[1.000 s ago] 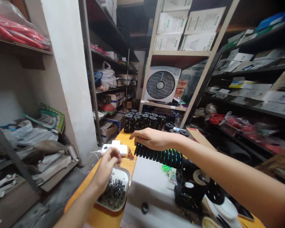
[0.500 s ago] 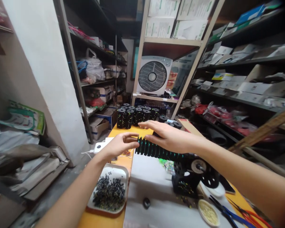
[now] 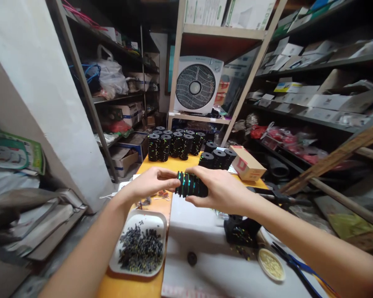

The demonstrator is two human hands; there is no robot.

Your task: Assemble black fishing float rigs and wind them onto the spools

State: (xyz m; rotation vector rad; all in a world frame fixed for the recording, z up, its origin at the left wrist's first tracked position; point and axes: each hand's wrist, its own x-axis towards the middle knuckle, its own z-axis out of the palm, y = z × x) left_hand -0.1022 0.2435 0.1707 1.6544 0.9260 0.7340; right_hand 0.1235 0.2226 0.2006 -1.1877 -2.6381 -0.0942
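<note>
A horizontal stack of black ridged discs [image 3: 191, 185] with green flecks is held above the orange table [image 3: 133, 285]. My right hand [image 3: 220, 191] wraps over its right part. My left hand [image 3: 152, 182] is closed at its left end, fingertips pressing against the first disc. Below my left forearm sits a white tray [image 3: 141, 248] of small dark parts. A black fixture [image 3: 240, 231] stands under my right wrist on a white pad [image 3: 202, 248].
Several upright stacks of the same black discs [image 3: 174, 145] stand at the table's far end, beside a small cardboard box [image 3: 247, 163]. A small dish [image 3: 270, 265] and blue-handled cutters [image 3: 298, 269] lie at the right. Shelves crowd both sides; a white fan [image 3: 195, 85] sits behind.
My left hand left the tray of small parts and came up to the stack's left end. My right hand closed over the stack, which now looks shorter and pressed together. The view shifted right.
</note>
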